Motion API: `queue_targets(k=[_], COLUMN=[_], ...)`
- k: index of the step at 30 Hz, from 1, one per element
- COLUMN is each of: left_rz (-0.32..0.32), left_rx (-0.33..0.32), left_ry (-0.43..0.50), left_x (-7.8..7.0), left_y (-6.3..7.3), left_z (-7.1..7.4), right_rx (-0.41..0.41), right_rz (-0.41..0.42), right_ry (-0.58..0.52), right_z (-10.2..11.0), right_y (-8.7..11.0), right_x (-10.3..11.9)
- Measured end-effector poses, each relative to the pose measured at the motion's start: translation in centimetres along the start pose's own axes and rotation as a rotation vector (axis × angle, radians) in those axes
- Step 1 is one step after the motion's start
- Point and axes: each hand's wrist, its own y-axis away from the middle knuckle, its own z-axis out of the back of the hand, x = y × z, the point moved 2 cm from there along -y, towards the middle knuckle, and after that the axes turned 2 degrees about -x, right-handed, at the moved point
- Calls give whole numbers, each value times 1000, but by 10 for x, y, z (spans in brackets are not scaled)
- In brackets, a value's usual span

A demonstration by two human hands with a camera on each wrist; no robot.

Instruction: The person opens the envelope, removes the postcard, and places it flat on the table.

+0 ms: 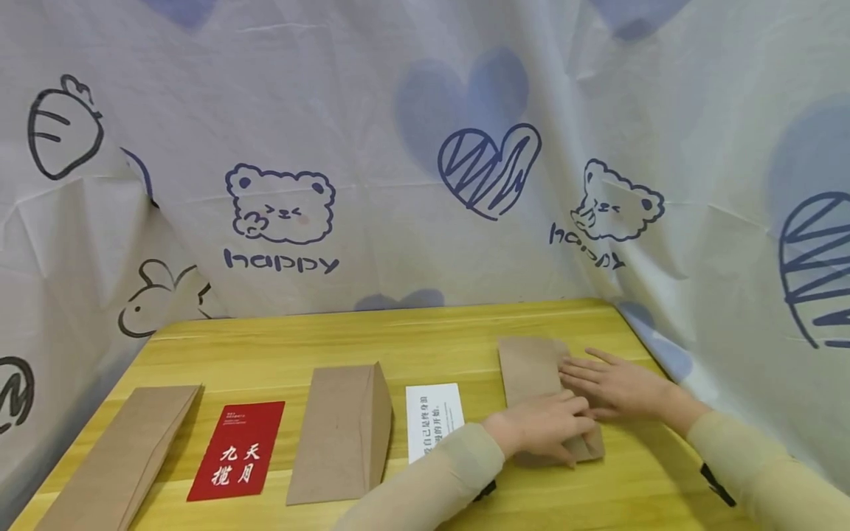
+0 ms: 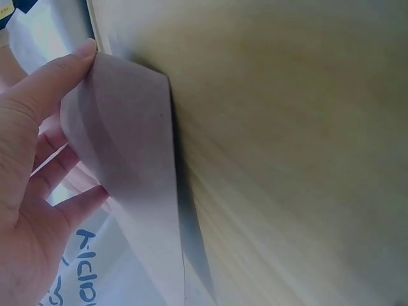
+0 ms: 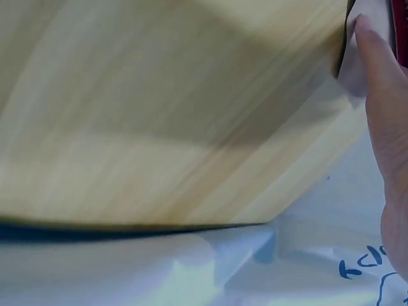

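A brown paper bag (image 1: 529,369) lies at the right of the table, under both hands. My left hand (image 1: 546,424) is at its near part; in the left wrist view the thumb is on one corner of the bag (image 2: 137,140) and the other fingers curl round its far side. My right hand (image 1: 617,383) rests along the bag's right side with its fingers fairly straight. Its thumb touches the bag's edge in the right wrist view, where only a corner of the bag (image 3: 354,73) shows. The hands cover much of the bag's middle.
Left of the hands lie a white card (image 1: 432,413) with printed characters, a second brown paper bag (image 1: 332,435), a red card (image 1: 235,450) and a third brown bag (image 1: 113,450). A pale printed cloth (image 1: 372,147) hangs behind the yellow wooden table (image 1: 398,332).
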Motion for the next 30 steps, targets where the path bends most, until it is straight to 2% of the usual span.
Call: queue_targets(k=[4, 9, 24, 30], left_rz=[-8, -3, -6, -5], left_rx=[-8, 5, 26, 21], left_ry=[10, 51, 103, 128], left_x=[-1, -2, 1, 1], left_y=[-1, 1, 0, 0], left_z=[-1, -4, -5, -6], right_rx=[37, 69, 39, 56], right_rz=[10, -37, -69, -100], right_ry=[-31, -79, -83, -83], right_z=[1, -3, -14, -21], right_y=[0, 1, 0, 1], right_x=[2, 12, 13, 14])
